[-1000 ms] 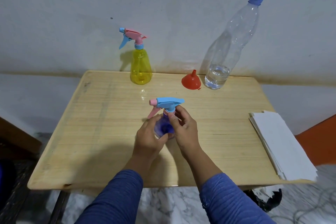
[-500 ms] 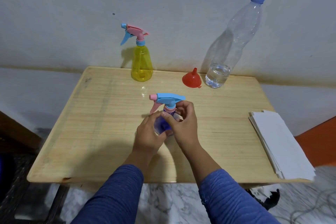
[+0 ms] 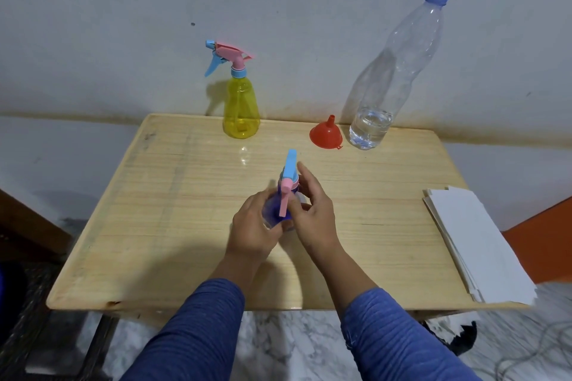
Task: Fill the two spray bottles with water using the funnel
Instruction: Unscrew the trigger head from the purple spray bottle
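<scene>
A blue spray bottle [image 3: 274, 210] stands mid-table. My left hand [image 3: 252, 226] wraps around its body. My right hand [image 3: 311, 210] has its fingers at the neck collar, under the light-blue spray head [image 3: 291, 165] with its pink trigger pointing toward me. A yellow spray bottle [image 3: 240, 108] with a pink and blue head stands at the back of the table. To its right an orange-red funnel [image 3: 326, 133] lies mouth down. Beside it stands a tall clear water bottle [image 3: 393, 77] with a blue cap and a little water at the bottom.
The wooden table [image 3: 173, 210] stands against a pale wall. A stack of white paper sheets [image 3: 476, 241] overhangs the table's right edge. Marble floor shows below, with a dark object at the left.
The blue bottle's spray head has turned: its nozzle pointed left before, and now the trigger faces me. My right hand's fingers have shifted around the collar. My left hand keeps its hold.
</scene>
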Demonstrator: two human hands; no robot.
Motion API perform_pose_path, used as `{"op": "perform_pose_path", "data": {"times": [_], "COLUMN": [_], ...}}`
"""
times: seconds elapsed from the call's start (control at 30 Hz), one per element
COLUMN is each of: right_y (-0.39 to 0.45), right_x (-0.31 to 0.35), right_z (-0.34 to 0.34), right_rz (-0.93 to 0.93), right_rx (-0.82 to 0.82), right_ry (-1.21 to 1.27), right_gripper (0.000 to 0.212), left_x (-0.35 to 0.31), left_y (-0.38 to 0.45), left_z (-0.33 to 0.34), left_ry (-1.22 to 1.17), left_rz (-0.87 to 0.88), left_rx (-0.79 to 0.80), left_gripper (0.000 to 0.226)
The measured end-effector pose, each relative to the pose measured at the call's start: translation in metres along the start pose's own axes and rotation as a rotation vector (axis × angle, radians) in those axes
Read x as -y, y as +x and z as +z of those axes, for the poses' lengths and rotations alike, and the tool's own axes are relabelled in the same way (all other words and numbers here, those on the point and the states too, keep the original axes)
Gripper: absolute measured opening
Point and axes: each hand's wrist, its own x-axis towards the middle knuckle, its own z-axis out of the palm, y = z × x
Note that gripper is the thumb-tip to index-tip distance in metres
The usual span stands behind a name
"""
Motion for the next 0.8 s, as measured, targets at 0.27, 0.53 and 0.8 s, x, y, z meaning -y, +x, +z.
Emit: {"op": "perform_pose_path", "data": {"times": [0.27, 0.53, 0.8], "right_y": [0.007, 0.009, 0.016], "right_x": [0.006, 0.004, 0.012], "right_z": [0.003, -0.003, 0.007], "right_rz": [-0.022, 0.003, -0.085], "right_rx": [-0.044, 0.035, -0.089], "right_ry": [-0.066, 0.03, -0.019], "right_gripper": [0.031, 0.055, 0.027], "left_x": [0.0, 0.002, 0.006], "left_y": [0.001, 0.001, 0.004], "left_z": [0.0, 0.001, 0.003], "left_ry": [0.007, 0.042, 0.038], "left_rz": [0.0, -0.013, 0.01], "left_rx": [-0.005, -0.03, -0.011], "left_gripper": [0.06, 0.049, 0.057]}}
